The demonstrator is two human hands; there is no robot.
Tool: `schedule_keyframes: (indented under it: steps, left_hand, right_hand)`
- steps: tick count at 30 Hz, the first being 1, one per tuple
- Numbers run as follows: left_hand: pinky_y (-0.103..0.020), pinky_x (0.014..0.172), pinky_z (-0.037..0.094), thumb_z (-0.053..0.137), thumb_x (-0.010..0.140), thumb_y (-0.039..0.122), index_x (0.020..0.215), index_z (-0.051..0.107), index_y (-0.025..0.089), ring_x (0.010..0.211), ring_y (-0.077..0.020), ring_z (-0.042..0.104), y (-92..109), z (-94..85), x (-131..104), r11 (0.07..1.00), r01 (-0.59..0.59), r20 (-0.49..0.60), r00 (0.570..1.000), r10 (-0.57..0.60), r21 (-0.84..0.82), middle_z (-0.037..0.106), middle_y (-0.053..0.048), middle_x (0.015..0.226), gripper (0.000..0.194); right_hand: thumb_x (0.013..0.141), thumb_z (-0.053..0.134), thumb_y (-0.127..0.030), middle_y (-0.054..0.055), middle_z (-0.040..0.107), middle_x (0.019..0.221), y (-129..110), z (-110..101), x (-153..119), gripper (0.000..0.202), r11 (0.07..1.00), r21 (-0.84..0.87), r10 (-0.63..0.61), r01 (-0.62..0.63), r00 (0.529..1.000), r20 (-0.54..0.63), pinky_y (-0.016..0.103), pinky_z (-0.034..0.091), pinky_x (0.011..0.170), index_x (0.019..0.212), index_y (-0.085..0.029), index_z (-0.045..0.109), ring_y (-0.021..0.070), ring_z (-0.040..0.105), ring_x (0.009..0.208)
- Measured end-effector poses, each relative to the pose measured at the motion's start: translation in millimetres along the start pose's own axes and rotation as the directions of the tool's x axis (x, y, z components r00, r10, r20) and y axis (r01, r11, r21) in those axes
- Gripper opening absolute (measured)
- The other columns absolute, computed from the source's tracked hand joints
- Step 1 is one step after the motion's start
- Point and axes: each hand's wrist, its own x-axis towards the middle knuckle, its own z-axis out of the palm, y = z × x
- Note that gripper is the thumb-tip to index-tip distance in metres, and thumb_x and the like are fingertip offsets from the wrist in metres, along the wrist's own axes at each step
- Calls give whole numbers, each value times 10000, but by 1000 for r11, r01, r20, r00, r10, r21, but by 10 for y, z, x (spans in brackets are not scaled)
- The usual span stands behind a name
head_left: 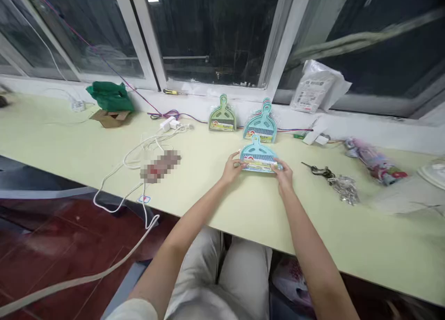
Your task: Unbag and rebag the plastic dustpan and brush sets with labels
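Observation:
A light blue dustpan-and-brush set (257,152) with a yellow printed label is held above the pale table between both hands. My left hand (233,167) grips its left edge, thumb on the label side. On its right edge my right hand (284,174) has its thumb and fingers closed. Just behind, a stack of blue-green dustpan sets (261,125) leans against the white wall under the window. To the left of that stack a green dustpan set (223,117) stands against the same wall.
White cables (128,160) run across the table at left, near a blurred item (160,167). Keys (323,172) lie to the right, with a plastic-wrapped colourful item (377,162) beyond. A cardboard box (110,119) and a white package (310,90) are farther back.

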Motion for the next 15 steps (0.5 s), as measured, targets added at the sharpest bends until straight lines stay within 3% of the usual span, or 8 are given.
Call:
schedule_keyframes:
  steps: [2,4,6,8,10,15]
  left_hand:
    - [-301,837,506,622,817,332,809,679,164,1255,-252,469,11,47,-43,1000,-19,-94,995,20,9,447,-117,1365,177]
    - [-303,821,504,580,845,327,917,667,176,1146,-224,547,45,73,-83,999,-32,-163,986,37,33,492,-114,1318,188]
    - [-297,792,497,560,855,301,1169,581,217,935,-168,620,96,63,-110,996,-53,-206,976,66,69,542,-92,1273,325]
    - [-285,740,485,583,831,267,1397,359,268,740,-126,616,130,10,-98,993,-22,-228,972,49,120,583,-66,1236,608]
    - [-278,704,466,607,801,232,1459,249,271,649,-114,590,113,-88,-28,981,45,-246,969,2,188,610,-56,1205,750]
    - [-284,736,433,661,756,204,1177,604,232,736,-167,625,-128,-502,377,898,179,-265,961,-73,401,669,-48,1119,426]
  right_hand:
    - [557,795,-318,46,625,1073,-59,12,-10,863,998,40,-52,52,999,-6,348,515,846,1355,-252,474,210,606,989]
    - [549,799,-295,21,620,1051,-99,22,-11,968,994,58,-94,94,996,-2,339,509,860,1420,-288,377,196,604,995]
    - [542,802,-291,25,608,1062,-108,33,2,959,990,55,-129,128,992,14,325,505,864,1412,-265,400,194,599,1003]
    - [544,799,-309,53,588,1128,-78,61,36,885,988,36,-152,151,988,37,319,507,853,1362,-217,476,202,599,1001]
    - [548,790,-337,76,564,1182,-14,131,96,825,986,-11,-164,165,984,68,323,515,824,1314,-183,528,208,610,964]
    - [613,727,-351,108,545,1191,199,610,373,610,939,-224,-243,260,965,100,340,527,760,1174,-155,588,197,609,874]
